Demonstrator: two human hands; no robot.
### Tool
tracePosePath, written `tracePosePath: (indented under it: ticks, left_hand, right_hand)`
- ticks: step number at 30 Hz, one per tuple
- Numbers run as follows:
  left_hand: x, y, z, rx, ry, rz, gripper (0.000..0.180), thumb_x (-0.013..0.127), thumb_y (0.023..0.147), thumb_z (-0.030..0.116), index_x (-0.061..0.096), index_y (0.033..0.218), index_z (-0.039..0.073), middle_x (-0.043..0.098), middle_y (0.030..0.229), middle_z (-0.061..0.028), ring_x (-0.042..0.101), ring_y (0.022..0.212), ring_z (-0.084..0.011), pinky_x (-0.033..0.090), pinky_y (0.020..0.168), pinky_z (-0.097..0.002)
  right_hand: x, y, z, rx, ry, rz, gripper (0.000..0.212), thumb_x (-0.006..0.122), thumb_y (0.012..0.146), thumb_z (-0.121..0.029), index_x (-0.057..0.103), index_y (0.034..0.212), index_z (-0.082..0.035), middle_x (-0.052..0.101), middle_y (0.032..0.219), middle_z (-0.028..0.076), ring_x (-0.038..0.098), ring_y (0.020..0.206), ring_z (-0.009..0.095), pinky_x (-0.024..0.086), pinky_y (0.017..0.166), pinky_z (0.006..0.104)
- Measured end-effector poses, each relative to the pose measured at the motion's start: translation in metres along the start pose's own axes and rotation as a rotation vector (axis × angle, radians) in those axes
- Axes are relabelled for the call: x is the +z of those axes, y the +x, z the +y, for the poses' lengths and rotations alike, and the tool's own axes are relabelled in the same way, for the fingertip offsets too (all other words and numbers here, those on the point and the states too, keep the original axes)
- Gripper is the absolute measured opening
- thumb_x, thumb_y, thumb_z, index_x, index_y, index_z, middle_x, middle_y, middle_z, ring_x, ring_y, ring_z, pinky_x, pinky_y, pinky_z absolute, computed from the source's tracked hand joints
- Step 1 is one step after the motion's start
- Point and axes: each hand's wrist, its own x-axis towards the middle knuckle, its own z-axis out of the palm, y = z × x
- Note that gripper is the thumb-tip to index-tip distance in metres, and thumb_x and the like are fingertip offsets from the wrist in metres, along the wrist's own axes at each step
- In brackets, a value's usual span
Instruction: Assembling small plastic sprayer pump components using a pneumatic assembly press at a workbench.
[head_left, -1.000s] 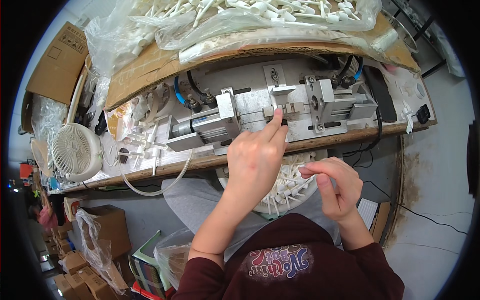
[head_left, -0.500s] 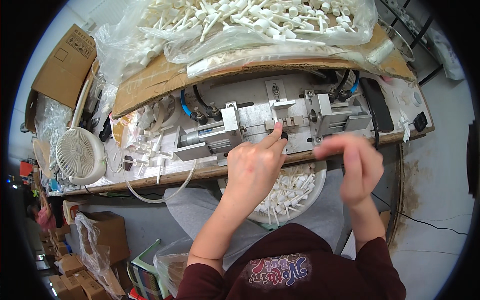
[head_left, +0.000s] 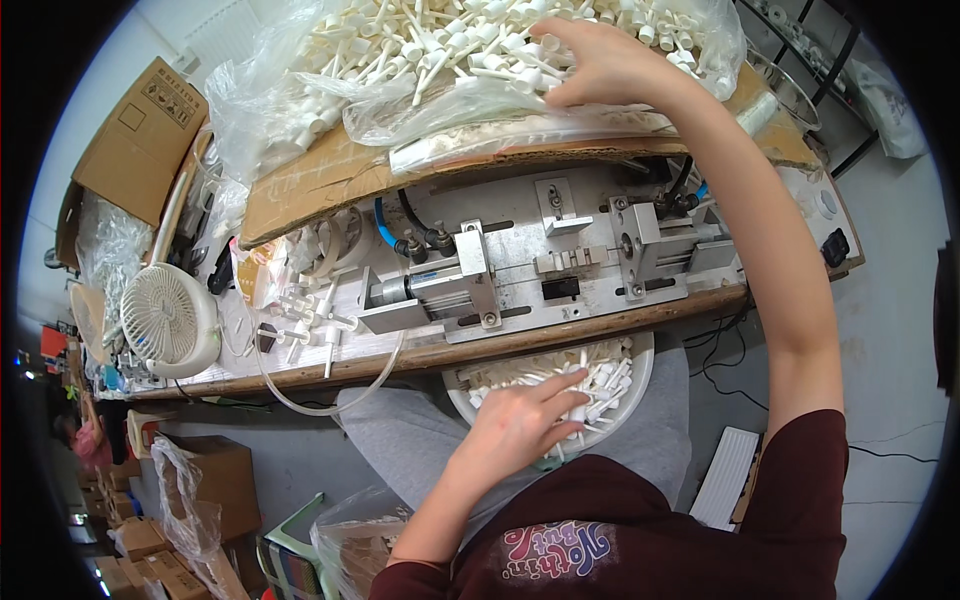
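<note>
My right hand (head_left: 612, 65) reaches to the far side, over a big heap of white plastic parts (head_left: 440, 50), each a thin stem with a cup-like end. Its thumb and fingers are spread at the near edge of the heap. My left hand (head_left: 512, 420) hangs over a white basin (head_left: 646, 370) in my lap, fingers apart above several similar white parts (head_left: 605, 375). Between the hands stands a metal bench fixture with a small slotted holder block (head_left: 572, 262), no white part lying in it. A left air cylinder (head_left: 430, 285) and a right one (head_left: 665, 245) flank it.
Clear plastic sheeting (head_left: 420, 125) and a cardboard sheet (head_left: 300, 190) lie under the heap, above the fixture. A white fan (head_left: 170, 318) stands at the left, near loose white parts (head_left: 325, 320). A clear hose (head_left: 375, 385) loops over the wooden table edge (head_left: 600, 325).
My right hand has gone from beside the fixture up to the heap. My left hand has drawn back from the holder block to the basin. The white part at the block is gone.
</note>
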Motion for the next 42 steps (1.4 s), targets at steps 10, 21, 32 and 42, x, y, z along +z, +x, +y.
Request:
tracePosePath:
  ticks: [10,21,32,42]
  left_hand:
    - [0.015,-0.013,-0.001,0.035,-0.159,-0.021,0.066,0.086,0.069,0.045,0.068,0.122,0.011,0.071,0.117,-0.0057,0.073,0.084,-0.0233,0.058,0.070,-0.0306]
    - [0.020,-0.014,-0.001,0.060,-0.205,0.034,0.068,0.086,0.070,0.043,0.067,0.125,0.009,0.070,0.085,-0.0064,0.066,0.066,-0.0243,0.053,0.062,-0.0322]
    - [0.026,-0.016,0.001,0.045,-0.166,0.100,0.056,0.084,0.075,0.037,0.068,0.123,0.012,0.067,0.078,-0.0056,0.065,0.064,-0.0221,0.051,0.059,-0.0324]
    - [0.020,-0.014,0.003,0.038,-0.145,0.117,0.047,0.084,0.077,0.025,0.070,0.119,0.009,0.071,0.083,-0.0055,0.068,0.065,-0.0177,0.053,0.060,-0.0279]
  right_hand:
    - [-0.006,-0.001,-0.056,0.037,0.055,0.058,0.032,0.071,0.081,-0.017,0.061,0.109,-0.005,0.057,0.114,0.019,0.060,0.105,0.039,0.051,0.089,0.0454]
    - [-0.028,0.003,-0.006,0.006,0.198,0.145,0.031,0.077,0.080,-0.026,0.068,0.093,0.001,0.068,0.091,0.023,0.066,0.087,0.034,0.051,0.077,0.0413]
    - [-0.029,-0.011,-0.005,-0.122,0.199,0.137,0.024,0.072,0.082,-0.015,0.071,0.101,-0.001,0.069,0.089,0.016,0.067,0.085,0.028,0.053,0.078,0.0368]
    - [-0.053,-0.034,0.022,0.297,1.073,0.325,0.032,0.068,0.095,-0.014,0.064,0.120,0.004,0.066,0.089,0.006,0.062,0.079,0.011,0.051,0.071,0.0262]
